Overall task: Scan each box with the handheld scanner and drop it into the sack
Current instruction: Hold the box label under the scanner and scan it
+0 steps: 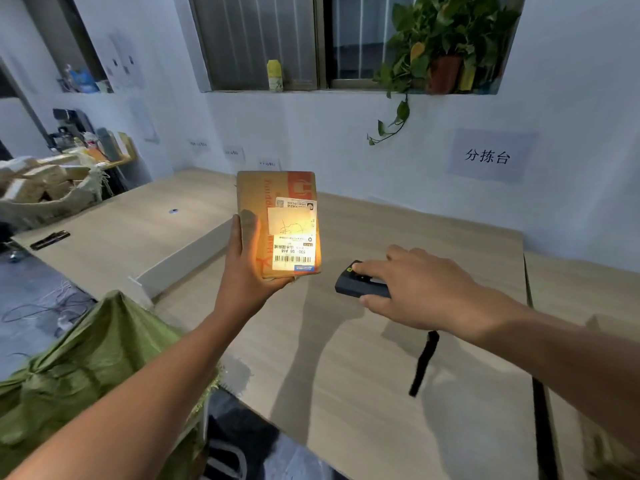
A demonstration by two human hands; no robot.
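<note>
Head view: 1 box (278, 223) L hand (247, 268), 1 scanner (349, 287) R hand (422, 289)

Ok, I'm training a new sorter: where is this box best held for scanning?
Grip the box by its lower left edge, from the left and below, as the left hand does: its barcode sits lower right on the upright face, so the thumb leaves it uncovered.

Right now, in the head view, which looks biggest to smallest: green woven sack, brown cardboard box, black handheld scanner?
1. green woven sack, largest, though nearest the camera
2. brown cardboard box
3. black handheld scanner, smallest
</note>
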